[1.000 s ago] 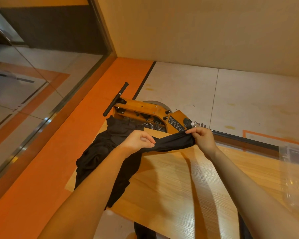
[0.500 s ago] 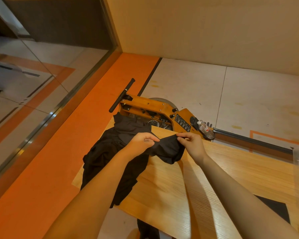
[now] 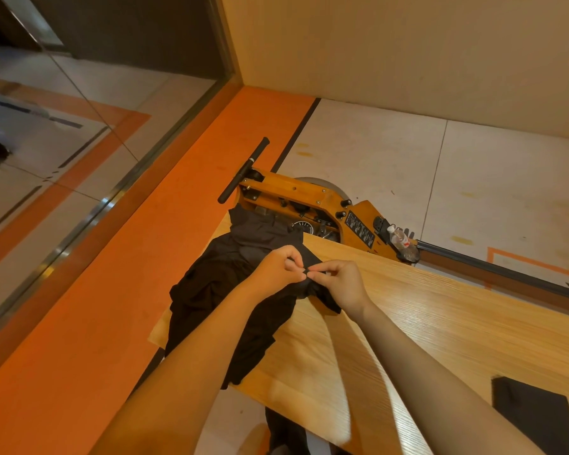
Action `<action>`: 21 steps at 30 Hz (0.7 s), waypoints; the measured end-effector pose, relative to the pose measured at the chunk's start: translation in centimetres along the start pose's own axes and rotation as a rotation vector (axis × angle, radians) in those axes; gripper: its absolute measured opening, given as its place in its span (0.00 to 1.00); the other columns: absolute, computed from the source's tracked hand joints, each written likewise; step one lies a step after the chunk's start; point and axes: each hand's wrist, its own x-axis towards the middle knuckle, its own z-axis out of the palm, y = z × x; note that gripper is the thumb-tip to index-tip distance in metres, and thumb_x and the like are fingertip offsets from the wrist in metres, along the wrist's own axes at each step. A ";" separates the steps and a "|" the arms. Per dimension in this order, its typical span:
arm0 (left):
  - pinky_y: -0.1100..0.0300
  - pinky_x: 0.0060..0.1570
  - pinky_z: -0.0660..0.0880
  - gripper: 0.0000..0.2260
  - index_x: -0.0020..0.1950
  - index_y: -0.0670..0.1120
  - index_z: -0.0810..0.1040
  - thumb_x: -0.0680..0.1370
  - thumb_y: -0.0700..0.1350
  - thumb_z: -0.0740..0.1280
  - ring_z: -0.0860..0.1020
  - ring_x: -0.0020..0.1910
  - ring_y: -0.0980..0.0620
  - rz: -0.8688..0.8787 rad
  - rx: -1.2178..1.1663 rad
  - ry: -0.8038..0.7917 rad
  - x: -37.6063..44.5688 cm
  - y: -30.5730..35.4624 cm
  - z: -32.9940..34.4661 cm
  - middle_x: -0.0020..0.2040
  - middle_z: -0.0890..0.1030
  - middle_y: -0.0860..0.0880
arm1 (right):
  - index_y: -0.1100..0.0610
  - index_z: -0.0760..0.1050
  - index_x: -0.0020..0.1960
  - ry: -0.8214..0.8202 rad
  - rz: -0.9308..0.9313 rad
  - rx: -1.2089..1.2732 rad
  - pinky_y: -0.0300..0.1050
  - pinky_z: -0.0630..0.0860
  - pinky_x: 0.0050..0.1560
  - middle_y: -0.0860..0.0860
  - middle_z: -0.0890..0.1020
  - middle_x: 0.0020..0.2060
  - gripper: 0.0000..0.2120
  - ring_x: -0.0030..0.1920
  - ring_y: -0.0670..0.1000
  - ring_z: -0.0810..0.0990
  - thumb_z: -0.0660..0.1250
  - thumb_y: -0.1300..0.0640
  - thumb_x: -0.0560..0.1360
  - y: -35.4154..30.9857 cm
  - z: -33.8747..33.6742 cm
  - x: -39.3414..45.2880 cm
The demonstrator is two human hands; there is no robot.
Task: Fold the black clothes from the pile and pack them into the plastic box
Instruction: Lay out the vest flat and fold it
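Your left hand (image 3: 276,267) and right hand (image 3: 337,282) both pinch one edge of the black garment (image 3: 243,290) above the bench (image 3: 440,323), probably to match corners.

- The pile of black clothes (image 3: 230,290) lies crumpled on the left end of the wooden table. Part of it hangs over the table's edge.
- One black piece (image 3: 312,287) on top of the pile is bunched up. Both hands pinch it at the same spot.
- A flat black cloth (image 3: 536,412) lies on the table near the bottom right corner, well apart from the pile.
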 end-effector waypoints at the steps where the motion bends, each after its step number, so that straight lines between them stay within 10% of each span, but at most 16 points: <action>1: 0.65 0.39 0.71 0.09 0.43 0.45 0.71 0.74 0.35 0.69 0.73 0.33 0.58 -0.003 0.010 -0.001 0.0 -0.1 0.0 0.32 0.75 0.50 | 0.54 0.85 0.45 0.005 0.002 -0.012 0.33 0.74 0.44 0.44 0.83 0.39 0.06 0.41 0.41 0.80 0.73 0.64 0.73 0.0 0.1 0.1; 9: 0.65 0.38 0.73 0.09 0.39 0.47 0.73 0.75 0.36 0.67 0.74 0.38 0.56 0.007 0.048 -0.090 -0.2 -0.5 0.0 0.38 0.74 0.50 | 0.58 0.83 0.47 0.035 0.015 -0.105 0.36 0.71 0.43 0.44 0.80 0.37 0.03 0.37 0.40 0.76 0.70 0.62 0.76 1.0 0.2 0.6; 21: 0.64 0.63 0.65 0.09 0.55 0.48 0.82 0.76 0.38 0.70 0.73 0.58 0.61 -0.035 0.069 -0.282 -0.4 -0.3 -0.6 0.59 0.79 0.52 | 0.59 0.81 0.48 0.328 0.119 0.073 0.50 0.77 0.54 0.53 0.82 0.45 0.04 0.49 0.53 0.80 0.67 0.61 0.78 2.2 -2.9 1.3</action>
